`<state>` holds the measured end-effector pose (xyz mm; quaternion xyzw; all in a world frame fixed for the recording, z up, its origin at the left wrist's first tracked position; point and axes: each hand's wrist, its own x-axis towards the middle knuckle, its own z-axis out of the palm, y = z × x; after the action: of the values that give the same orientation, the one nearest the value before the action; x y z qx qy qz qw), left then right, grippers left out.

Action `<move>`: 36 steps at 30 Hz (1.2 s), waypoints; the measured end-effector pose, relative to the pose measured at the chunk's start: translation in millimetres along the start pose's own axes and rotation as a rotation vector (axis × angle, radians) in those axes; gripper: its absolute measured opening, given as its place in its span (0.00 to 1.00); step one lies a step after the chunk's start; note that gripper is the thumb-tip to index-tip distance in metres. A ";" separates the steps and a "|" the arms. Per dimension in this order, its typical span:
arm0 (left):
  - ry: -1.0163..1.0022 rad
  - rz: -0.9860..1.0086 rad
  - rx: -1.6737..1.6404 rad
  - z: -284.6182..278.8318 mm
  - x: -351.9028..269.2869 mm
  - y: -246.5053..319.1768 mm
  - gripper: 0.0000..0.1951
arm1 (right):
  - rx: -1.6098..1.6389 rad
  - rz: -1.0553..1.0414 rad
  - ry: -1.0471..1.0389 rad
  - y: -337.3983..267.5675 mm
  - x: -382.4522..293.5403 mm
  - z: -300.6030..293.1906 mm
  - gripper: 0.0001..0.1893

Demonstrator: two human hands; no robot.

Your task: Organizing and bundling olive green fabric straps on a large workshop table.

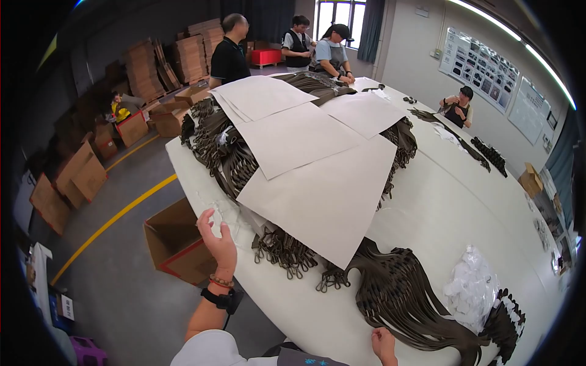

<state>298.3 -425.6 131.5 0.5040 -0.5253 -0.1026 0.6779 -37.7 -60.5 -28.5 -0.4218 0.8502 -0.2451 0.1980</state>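
My left hand (216, 235) is raised at the table's left edge, fingers apart, beside some clear plastic film (224, 215). My right hand (383, 343) is at the near table edge with curled fingers, close to a bundle of dark olive webbing straps (398, 293); whether it pinches anything cannot be told. Large white paper sheets (320, 196) lie over a big heap of the same straps, whose metal snap hooks (284, 251) stick out below the paper. A clear bag of white pieces (471, 288) lies right of the straps, next to dark stacked strap ends (503, 325).
The white table (439, 206) curves away to the right. An open cardboard box (178, 242) stands on the floor at its left edge. Several people are around the table's far side. More cartons (132, 128) and stacked flat cardboard (142, 68) stand at the left.
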 end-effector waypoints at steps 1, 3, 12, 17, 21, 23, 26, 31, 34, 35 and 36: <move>-0.038 0.170 -0.017 2.3 -11.2 23.2 0.17 | -0.013 0.025 0.076 7.5 0.2 -1.7 0.06; -0.158 0.389 -0.080 2.8 -38.1 58.2 0.15 | 0.035 0.024 0.059 5.6 10.8 -11.9 0.04; -0.940 0.550 -0.344 25.4 -216.5 139.9 0.16 | -0.035 -0.096 0.159 26.8 73.6 -23.2 0.08; -1.332 0.675 -0.230 18.5 -288.6 136.0 0.19 | 0.097 -0.103 0.204 54.5 11.8 -64.3 0.12; -1.370 0.791 -0.016 22.1 -324.0 124.6 0.28 | -0.183 0.063 0.625 129.0 -75.3 -95.3 0.20; -1.434 0.833 0.160 32.4 -335.1 126.1 0.38 | -0.564 0.228 0.638 144.7 -122.3 -116.4 0.25; -1.377 0.864 0.218 58.9 -352.9 111.0 0.40 | -0.917 0.315 0.463 196.8 -172.2 -139.4 0.17; -1.234 0.787 0.418 92.9 -364.6 88.7 0.36 | -0.968 0.267 0.180 225.5 -195.0 -176.9 0.21; -1.207 0.772 0.502 94.9 -364.8 87.9 0.34 | -1.027 0.123 0.153 253.1 -201.2 -198.7 0.21; -1.220 0.806 0.504 107.5 -368.9 92.8 0.35 | -1.024 0.147 0.159 259.6 -210.7 -207.6 0.21; -1.231 0.819 0.484 117.7 -372.8 97.6 0.35 | -1.038 0.191 0.175 267.5 -219.4 -215.4 0.21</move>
<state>5.0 -198.2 -25.2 0.2561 -0.9592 0.0121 0.1193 -196.5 312.1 16.6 -0.3630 0.9076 0.1924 -0.0867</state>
